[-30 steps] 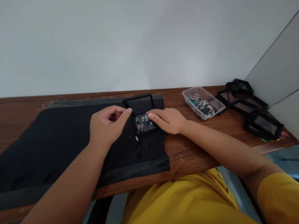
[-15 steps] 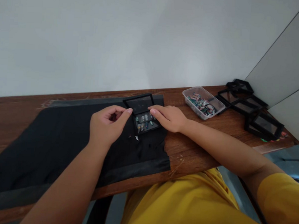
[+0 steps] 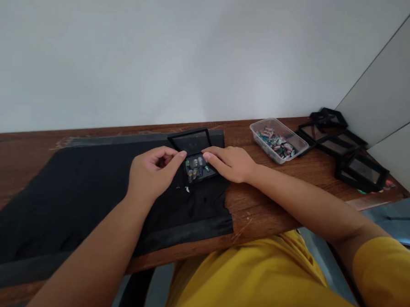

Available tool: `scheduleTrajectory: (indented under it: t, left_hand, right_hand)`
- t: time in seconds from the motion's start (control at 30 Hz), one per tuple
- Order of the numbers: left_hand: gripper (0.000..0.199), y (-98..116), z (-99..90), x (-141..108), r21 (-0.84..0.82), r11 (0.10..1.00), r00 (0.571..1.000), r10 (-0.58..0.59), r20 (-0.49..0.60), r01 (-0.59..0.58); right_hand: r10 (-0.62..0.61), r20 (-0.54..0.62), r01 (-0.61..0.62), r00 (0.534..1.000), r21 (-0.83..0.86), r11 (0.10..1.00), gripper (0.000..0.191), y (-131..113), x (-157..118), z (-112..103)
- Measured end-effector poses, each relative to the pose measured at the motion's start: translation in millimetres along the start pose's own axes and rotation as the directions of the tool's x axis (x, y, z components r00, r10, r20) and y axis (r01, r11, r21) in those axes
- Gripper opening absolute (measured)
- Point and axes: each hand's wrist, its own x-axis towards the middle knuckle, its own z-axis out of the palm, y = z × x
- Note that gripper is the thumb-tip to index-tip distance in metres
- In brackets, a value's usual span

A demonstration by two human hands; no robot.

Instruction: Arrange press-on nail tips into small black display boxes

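A small black display case point(image 3: 203, 177) lies open on the black cloth, its windowed lid point(image 3: 193, 141) tilted back. Several press-on nails point(image 3: 200, 161) in green, silver and dark tones sit in rows inside. At the case's left edge is my left hand point(image 3: 152, 171), thumb and forefinger pinched together by the hinge side; whatever is between them is hidden. My right hand point(image 3: 234, 163) reaches over the right part of the case, thumb and forefinger close together above the nails. It covers the right end of the rows, and I cannot make out what its fingertips hold.
A clear plastic tub point(image 3: 258, 124) with many loose press-on nails stands to the right. Several black frame-like cases point(image 3: 362, 171) are piled beyond it by the wall. Black cloth point(image 3: 79, 188) covers the wooden table's left part. A small white scrap point(image 3: 187, 189) lies before the case.
My left hand has moved slightly right, closer over the case's left edge. My right fingertips have shifted a little left over the nails. The case stays in nearly the same place.
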Motion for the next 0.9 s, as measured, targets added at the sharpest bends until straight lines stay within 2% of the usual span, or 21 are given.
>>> scheduleTrajectory:
  t: [0.13,0.33,0.4,0.57,0.7,0.8,0.9]
  left_hand:
    - [0.034,-0.9,-2.0,0.0,0.005,1.0,1.0,0.002,-0.011,-0.002]
    - [0.032,-1.5,-13.1,4.2,-0.052,0.996,0.98,0.067,-0.189,-0.078]
    - [0.031,-1.8,-16.4,6.1,-0.058,0.995,0.978,0.064,-0.198,-0.077]
    - [0.032,-2.1,-21.5,5.9,-0.018,0.992,0.987,0.121,-0.105,-0.124]
    - [0.031,-3.5,-23.9,1.9,-0.02,0.975,0.973,0.223,0.055,-0.222]
    - [0.034,-6.7,-24.6,1.0,-0.012,0.982,0.96,0.188,0.206,-0.19]
    - [0.037,-12.8,-24.3,3.2,0.016,0.992,0.943,0.116,0.312,-0.127]
  right_hand:
    - [-0.003,0.005,0.003,1.0,-0.007,1.0,0.06,-0.4,-0.3,-0.3]
    - [0.0,0.004,0.0,1.0,-0.026,1.0,0.062,0.0,-0.2,1.0]
    - [-0.001,0.002,0.001,1.0,-0.029,1.0,0.062,0.0,-0.2,0.9]
    - [-0.015,-0.01,0.015,1.0,-0.031,0.999,0.06,-0.9,-0.8,-2.1]
    - [-0.034,-0.031,0.033,0.999,-0.029,0.999,0.051,0.8,-0.1,-2.5]
    - [-0.034,-0.033,0.034,0.999,-0.014,0.999,0.045,4.4,1.8,-0.6]
    - [-0.039,-0.031,0.039,0.999,0.018,0.999,0.056,7.8,3.4,1.1]
